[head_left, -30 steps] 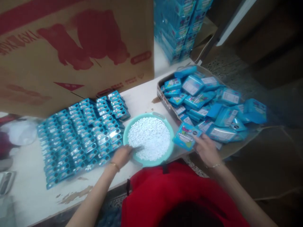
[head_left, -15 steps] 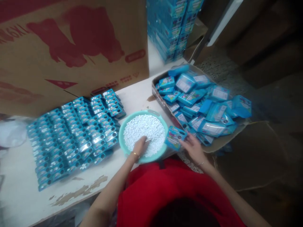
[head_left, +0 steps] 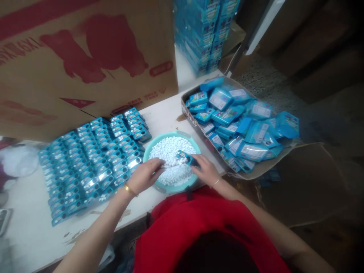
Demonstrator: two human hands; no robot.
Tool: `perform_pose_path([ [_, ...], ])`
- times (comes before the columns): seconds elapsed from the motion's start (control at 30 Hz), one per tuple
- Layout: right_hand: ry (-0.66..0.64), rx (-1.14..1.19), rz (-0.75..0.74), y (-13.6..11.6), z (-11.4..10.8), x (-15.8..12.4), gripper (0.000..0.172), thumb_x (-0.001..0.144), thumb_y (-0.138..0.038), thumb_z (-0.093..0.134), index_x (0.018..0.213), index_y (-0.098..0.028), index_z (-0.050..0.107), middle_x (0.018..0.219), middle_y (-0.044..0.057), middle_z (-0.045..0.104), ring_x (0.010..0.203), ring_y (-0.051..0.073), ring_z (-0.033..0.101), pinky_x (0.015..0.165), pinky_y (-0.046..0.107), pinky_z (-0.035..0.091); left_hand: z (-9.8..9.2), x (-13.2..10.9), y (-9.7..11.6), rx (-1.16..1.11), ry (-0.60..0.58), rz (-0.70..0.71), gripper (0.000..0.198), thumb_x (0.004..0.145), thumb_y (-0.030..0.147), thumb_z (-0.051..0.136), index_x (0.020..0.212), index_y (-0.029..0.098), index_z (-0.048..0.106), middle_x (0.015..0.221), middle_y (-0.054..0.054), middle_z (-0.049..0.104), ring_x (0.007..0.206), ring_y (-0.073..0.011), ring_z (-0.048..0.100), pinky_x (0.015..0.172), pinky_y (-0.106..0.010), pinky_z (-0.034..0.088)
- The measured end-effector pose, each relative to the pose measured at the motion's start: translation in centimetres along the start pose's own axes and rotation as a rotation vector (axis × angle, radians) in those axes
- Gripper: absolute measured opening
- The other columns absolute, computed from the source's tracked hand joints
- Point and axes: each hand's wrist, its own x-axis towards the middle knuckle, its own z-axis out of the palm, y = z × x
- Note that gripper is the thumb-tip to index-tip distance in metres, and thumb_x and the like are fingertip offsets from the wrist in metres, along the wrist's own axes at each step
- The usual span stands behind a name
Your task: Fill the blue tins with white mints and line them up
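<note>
Over a single round, pale-green bowl [head_left: 175, 134] on a white, scuffed desk [head_left: 163, 113], a person's two bare hands meet, each closed on one object. The left hand [head_left: 148, 174] pinches a thin implement [head_left: 172, 166], its full shape unclear, with small, rounded white pellets [head_left: 174, 176] heaped along it; more of them, far too many to count, fill the bowl. The right hand [head_left: 206, 170] holds one blue box [head_left: 184, 156] between thumb and fingers, its narrow side turned up. The box hangs above the pellets, just left of the right hand's fingertips and close beside the loaded implement; whether the two touch cannot be told. Each wrist carries one bracelet.

Beyond the left hand, slim, glossy boxes [head_left: 93, 163] with round dark spots stand packed in several rows, too blurred for an exact count. To the right, one shallow cardboard tray [head_left: 199, 131] overflows with dozens of jumbled blue packs [head_left: 227, 115]. Behind stand one large brown carton [head_left: 127, 93] with red printing and blue stacks [head_left: 209, 38] of further boxes.
</note>
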Motion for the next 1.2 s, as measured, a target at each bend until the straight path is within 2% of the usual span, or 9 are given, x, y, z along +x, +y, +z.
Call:
perform_pose_path([
  [0.23, -0.049, -0.066, -0.077, -0.4, 0.6, 0.3, 0.044, 0.086, -0.020, 0.050, 0.130, -0.023, 0.047, 0.117, 0.009, 0.061, 0.109, 0.024, 0.058, 0.094, 0.043, 0.051, -3.4, 2.0, 4.2, 0.430, -0.193, -0.008, 0.022, 0.095, 0.024, 0.036, 0.101, 0.014, 0.056, 0.090, -0.009, 0.063, 0.084, -0.0205, 0.060, 0.069, -0.031, 0.049],
  [0.33, -0.069, -0.077, -0.082, -0.5, 0.8, 0.3, 0.043, 0.086, -0.020, 0.051, 0.129, -0.022, 0.048, 0.114, 0.010, 0.063, 0.106, 0.025, 0.059, 0.091, 0.042, 0.052, -4.3, 2.6, 6.1, 0.531, -0.270, -0.002, 0.022, 0.093, 0.016, 0.036, 0.094, 0.014, 0.058, 0.086, -0.009, 0.062, 0.076, -0.0204, 0.059, 0.062, -0.031, 0.047],
  [0.4, -0.075, -0.077, -0.083, -0.6, 0.9, 0.3, 0.043, 0.086, -0.020, 0.052, 0.129, -0.022, 0.049, 0.112, 0.010, 0.064, 0.104, 0.025, 0.059, 0.090, 0.042, 0.052, -4.4, 2.8, 6.5, 0.547, -0.264, 0.018, 0.023, 0.091, 0.011, 0.036, 0.093, 0.015, 0.059, 0.084, -0.008, 0.061, 0.074, -0.0202, 0.057, 0.060, -0.031, 0.045],
  [0.6, -0.092, -0.075, -0.053, -0.4, 0.8, 0.1, 0.045, 0.086, -0.020, 0.051, 0.131, -0.025, 0.048, 0.115, 0.009, 0.063, 0.106, 0.025, 0.059, 0.093, 0.042, 0.051, -3.3, 1.9, 4.5, 0.446, -0.127, 0.043, 0.025, 0.092, 0.017, 0.035, 0.092, 0.019, 0.061, 0.079, -0.007, 0.058, 0.072, -0.0197, 0.052, 0.063, -0.031, 0.044],
  [0.83, -0.131, -0.062, -0.047, -0.1, 0.9, 0.1, 0.048, 0.086, -0.018, 0.049, 0.133, -0.025, 0.046, 0.119, 0.009, 0.062, 0.110, 0.025, 0.058, 0.096, 0.043, 0.050, -1.3, 0.4, 1.5, 0.202, -0.032, 0.075, 0.028, 0.095, 0.028, 0.036, 0.110, 0.021, 0.058, 0.088, -0.008, 0.061, 0.080, -0.0195, 0.054, 0.072, -0.033, 0.046],
  [0.9, -0.111, -0.058, -0.046, -0.1, 0.8, 0.1, 0.046, 0.086, -0.018, 0.049, 0.132, -0.024, 0.047, 0.119, 0.010, 0.062, 0.111, 0.025, 0.058, 0.097, 0.042, 0.050, -0.5, 0.0, -0.1, 0.166, 0.028, 0.031, 0.028, 0.094, 0.029, 0.038, 0.113, 0.021, 0.057, 0.094, -0.008, 0.062, 0.088, -0.0196, 0.056, 0.078, -0.033, 0.046],
  [1.0, -0.064, -0.025, 0.007, 0.0, 0.5, -0.1, 0.042, 0.086, -0.020, 0.052, 0.128, -0.022, 0.050, 0.117, 0.010, 0.062, 0.111, 0.024, 0.058, 0.097, 0.041, 0.049, 2.0, -0.1, -3.4, 0.190, 0.034, -0.216, 0.023, 0.092, 0.027, 0.041, 0.104, 0.019, 0.059, 0.095, -0.009, 0.061, 0.091, -0.0215, 0.058, 0.078, -0.033, 0.046],
  [1.1, -0.022, 0.039, 0.128, 0.4, 0.0, -0.6, 0.040, 0.086, -0.028, 0.056, 0.125, -0.020, 0.053, 0.115, 0.011, 0.063, 0.108, 0.025, 0.060, 0.095, 0.040, 0.050, 6.4, 1.2, -6.2, 0.152, -0.040, -0.434, 0.017, 0.088, 0.020, 0.045, 0.095, 0.016, 0.060, 0.094, -0.011, 0.060, 0.092, -0.0251, 0.059, 0.077, -0.036, 0.046],
  [1.2, -0.005, 0.121, 0.262, 0.9, -0.3, -1.3, 0.042, 0.084, -0.035, 0.059, 0.123, -0.020, 0.053, 0.113, 0.011, 0.064, 0.103, 0.024, 0.063, 0.091, 0.040, 0.052, 11.4, 3.9, -6.9, 0.045, -0.033, -0.446, 0.018, 0.088, 0.021, 0.046, 0.100, 0.017, 0.058, 0.103, -0.012, 0.062, 0.099, -0.0255, 0.058, 0.083, -0.037, 0.046],
])
